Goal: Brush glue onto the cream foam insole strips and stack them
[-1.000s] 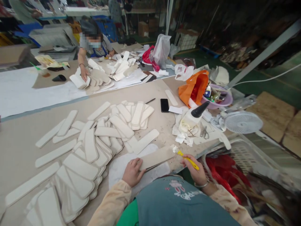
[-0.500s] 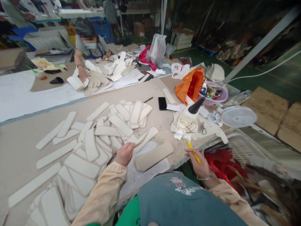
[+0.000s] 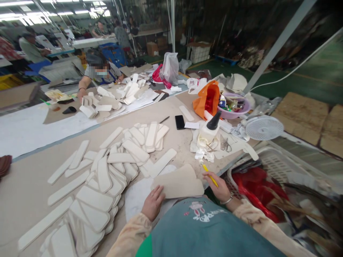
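Note:
My left hand [image 3: 153, 203] is at the left end of a long beige panel [image 3: 184, 187], its fingers closed on the edge; my thumb is hard to see. This panel overlaps another beige panel [image 3: 175, 175] just behind it, close to my apron. In my right hand [image 3: 221, 189] is a thin yellow stick [image 3: 210, 175] with a pale tip, pinched between the fingers and pointing up and left. Its tip is near white, crumpled scraps [image 3: 205, 155] beside a white bottle [image 3: 208, 134] with a black nozzle. Left of my hands spreads a heap of pale, rounded strips [image 3: 104, 175].
A phone [image 3: 179, 122], an orange bag [image 3: 206, 100], a purple basin [image 3: 235, 107] and a small white fan [image 3: 264, 127] stand beyond. A white crate [image 3: 278, 160] with scraps is at my right. Across the table a masked co-worker handles similar pieces [image 3: 92, 105].
My left hand has come down and toward me, bringing a panel over the one near my apron. My right hand still holds the yellow stick. The view has tilted up slightly.

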Motion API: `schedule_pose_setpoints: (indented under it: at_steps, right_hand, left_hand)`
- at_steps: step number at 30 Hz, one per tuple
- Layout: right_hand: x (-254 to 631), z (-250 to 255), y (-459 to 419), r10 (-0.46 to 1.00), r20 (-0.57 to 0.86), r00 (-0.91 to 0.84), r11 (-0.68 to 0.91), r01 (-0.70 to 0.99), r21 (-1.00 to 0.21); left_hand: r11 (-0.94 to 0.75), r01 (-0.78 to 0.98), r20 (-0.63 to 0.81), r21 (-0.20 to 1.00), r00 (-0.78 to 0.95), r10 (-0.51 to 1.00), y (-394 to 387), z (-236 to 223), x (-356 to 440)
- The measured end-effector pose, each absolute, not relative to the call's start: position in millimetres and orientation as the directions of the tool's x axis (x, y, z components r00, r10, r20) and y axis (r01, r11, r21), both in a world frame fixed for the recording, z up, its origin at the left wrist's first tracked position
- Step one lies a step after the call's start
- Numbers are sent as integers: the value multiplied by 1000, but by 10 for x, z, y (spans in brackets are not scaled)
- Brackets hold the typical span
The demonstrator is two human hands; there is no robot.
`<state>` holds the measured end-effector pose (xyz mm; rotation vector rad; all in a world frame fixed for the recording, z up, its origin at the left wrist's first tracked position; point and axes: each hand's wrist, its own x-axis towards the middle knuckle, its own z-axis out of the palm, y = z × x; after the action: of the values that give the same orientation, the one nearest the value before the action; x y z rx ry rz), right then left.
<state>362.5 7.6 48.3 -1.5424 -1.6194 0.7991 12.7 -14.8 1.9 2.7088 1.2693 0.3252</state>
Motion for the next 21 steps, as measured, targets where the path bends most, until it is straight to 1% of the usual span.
schedule_pose_setpoints:
  at_steps: [5,10,14,16,21]
  right_hand:
    - [3682,322,144,992,121,-47,127,561,-818]
    - [3712,226,142,994,86,-73,111,544,-832]
    - [3726,203,145,993,67,-94,107,528,-842]
    - [3736,195,155,993,73,-91,111,527,-843]
    - [3779,176,158,994,69,-82,103,537,-837]
  left_hand:
    - [-530,822,2,207,541,841,-115,131,259]
    - [-428,889,-121,165,449,885,-19,332,449]
    - [-425,901,-113,86,432,895,57,376,604]
    - [-435,898,-112,66,439,891,91,354,646]
    - [-489,866,-127,101,499,857,131,306,653]
